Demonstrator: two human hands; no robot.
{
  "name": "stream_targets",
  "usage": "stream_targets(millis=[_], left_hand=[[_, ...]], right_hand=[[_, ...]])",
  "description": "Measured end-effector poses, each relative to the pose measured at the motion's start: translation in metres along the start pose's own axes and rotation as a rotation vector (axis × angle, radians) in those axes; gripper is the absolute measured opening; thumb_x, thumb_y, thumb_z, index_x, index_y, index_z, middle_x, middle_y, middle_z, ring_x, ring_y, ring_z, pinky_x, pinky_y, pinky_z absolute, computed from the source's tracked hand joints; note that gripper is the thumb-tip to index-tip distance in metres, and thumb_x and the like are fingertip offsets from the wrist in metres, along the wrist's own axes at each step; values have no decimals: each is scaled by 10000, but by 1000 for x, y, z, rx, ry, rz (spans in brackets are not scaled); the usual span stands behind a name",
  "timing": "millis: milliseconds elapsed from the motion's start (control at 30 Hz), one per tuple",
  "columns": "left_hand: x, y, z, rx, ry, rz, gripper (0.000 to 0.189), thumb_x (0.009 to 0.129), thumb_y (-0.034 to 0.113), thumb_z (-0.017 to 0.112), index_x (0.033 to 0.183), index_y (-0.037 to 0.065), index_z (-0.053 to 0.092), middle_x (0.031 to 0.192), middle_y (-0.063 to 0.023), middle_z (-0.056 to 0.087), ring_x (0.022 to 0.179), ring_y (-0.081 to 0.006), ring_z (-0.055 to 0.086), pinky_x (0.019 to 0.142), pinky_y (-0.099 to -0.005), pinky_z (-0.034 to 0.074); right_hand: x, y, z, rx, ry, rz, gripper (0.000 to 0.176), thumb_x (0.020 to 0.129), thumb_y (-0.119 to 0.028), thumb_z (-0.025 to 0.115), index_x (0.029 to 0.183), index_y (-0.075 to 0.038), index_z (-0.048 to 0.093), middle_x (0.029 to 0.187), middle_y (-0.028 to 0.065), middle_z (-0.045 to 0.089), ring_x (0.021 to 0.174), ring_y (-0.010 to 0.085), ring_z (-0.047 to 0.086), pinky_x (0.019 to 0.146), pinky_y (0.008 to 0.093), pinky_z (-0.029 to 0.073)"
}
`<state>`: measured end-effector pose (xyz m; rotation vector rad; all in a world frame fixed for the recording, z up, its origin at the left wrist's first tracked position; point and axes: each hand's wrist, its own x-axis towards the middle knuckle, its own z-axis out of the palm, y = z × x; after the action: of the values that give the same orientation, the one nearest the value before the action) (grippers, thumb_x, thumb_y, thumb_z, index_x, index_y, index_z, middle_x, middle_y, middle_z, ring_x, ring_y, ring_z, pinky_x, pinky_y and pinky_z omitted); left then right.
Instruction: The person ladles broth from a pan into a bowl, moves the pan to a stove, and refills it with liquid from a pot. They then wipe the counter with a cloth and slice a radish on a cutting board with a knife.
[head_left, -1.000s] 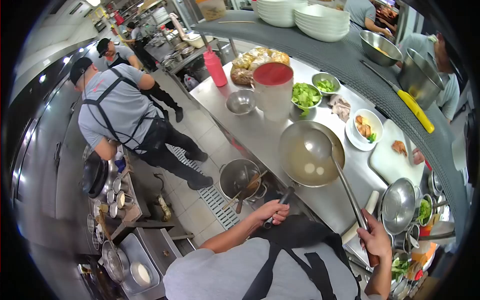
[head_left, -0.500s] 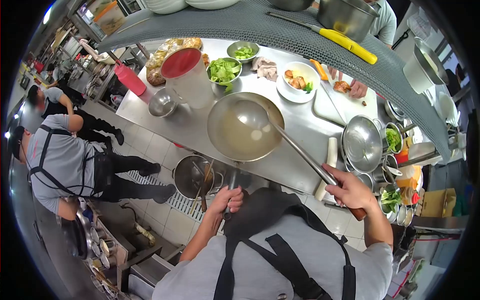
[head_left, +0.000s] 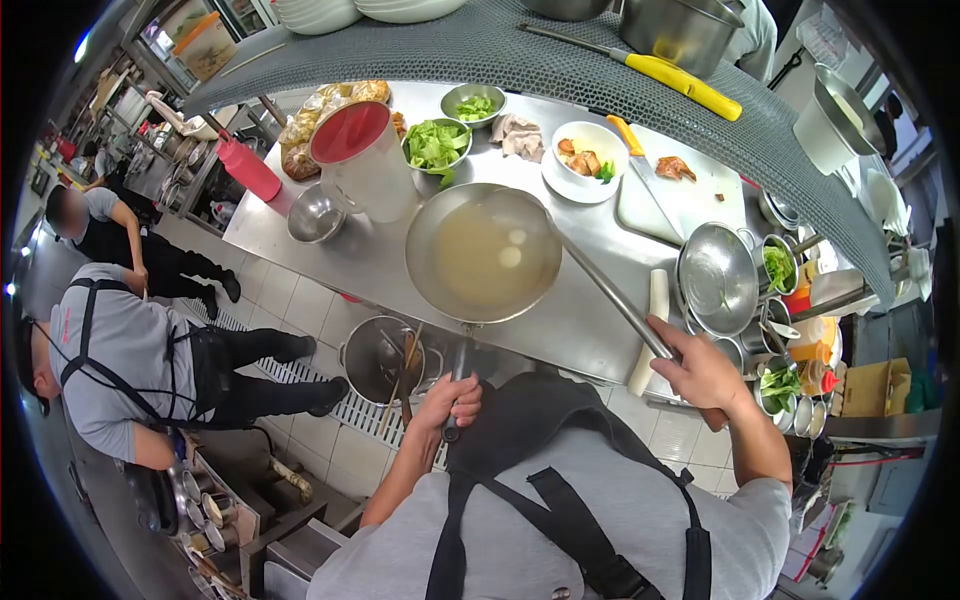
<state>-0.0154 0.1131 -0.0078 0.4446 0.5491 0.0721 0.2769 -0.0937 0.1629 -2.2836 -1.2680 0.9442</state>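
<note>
Wok [head_left: 483, 255] handle clamped in left hand [head_left: 452, 400], ladle [head_left: 605, 288] shaft in right hand [head_left: 700, 372].

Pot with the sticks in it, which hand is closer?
Left. The left hand grips the wok handle just beside the pot; the right hand holds the ladle, far off on the other side.

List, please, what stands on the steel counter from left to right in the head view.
Red squeeze bottle → container with red lid → wok → white bowl of food → cutting board.
</note>
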Motion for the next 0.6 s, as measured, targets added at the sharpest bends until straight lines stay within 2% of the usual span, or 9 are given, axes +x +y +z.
stream_targets(millis=[33,100,133,200,333,400,500,600], left_hand=[[0,0,0,0,-1,1,173,915,169,522,772,134,431,564,50,327,422,-32,334,354,-193,294],[0,-1,-2,1,0,-3,173,915,170,522,771,135,432,564,51,328,424,-31,336,356,-193,296],[0,-1,-1,2,-2,-3,173,915,170,522,771,135,432,564,51,328,424,-31,336,356,-193,296],[-2,0,1,18,12,-1,174,916,173,523,773,133,432,566,51,327,426,-31,337,356,-193,298],[-2,-2,-2,12,2,-13,171,916,168,522,775,129,432,567,51,327,427,-30,337,356,-193,298],[-4,-2,1,20,13,-11,167,915,165,524,780,126,432,567,50,325,427,-31,334,356,-195,299],[-6,-3,2,38,31,-29,150,914,160,522,798,121,435,571,49,327,426,-32,334,354,-194,303],[-6,-6,-2,20,19,-31,108,911,146,519,838,111,448,579,45,333,426,-34,338,352,-192,306]], right_hand=[[0,-1,-1,-1,1,0,592,833,-168,599,1368,-49,372,617,189,575,536,297,580,614,376,467],[-1,-5,-2,194,-117,155,580,850,-148,579,1373,-30,358,598,111,553,517,187,559,534,328,463],[-1,0,2,193,-115,156,580,850,-148,579,1373,-30,358,598,111,553,517,187,559,534,328,463],[2,14,12,513,-202,173,581,872,-123,547,1390,-7,312,644,50,525,521,103,509,461,268,436],[2,7,13,748,-262,258,595,885,-101,523,1408,1,258,700,38,518,519,102,487,439,245,423],[3,11,17,998,-306,316,622,878,-101,536,1415,-6,236,732,48,515,518,98,467,433,249,407],[3,11,20,1186,-352,343,607,878,-103,538,1406,-7,255,743,46,501,522,93,450,432,238,387],[1,9,24,1250,-336,371,596,880,-109,537,1400,-7,265,756,48,495,522,94,435,438,229,374]])
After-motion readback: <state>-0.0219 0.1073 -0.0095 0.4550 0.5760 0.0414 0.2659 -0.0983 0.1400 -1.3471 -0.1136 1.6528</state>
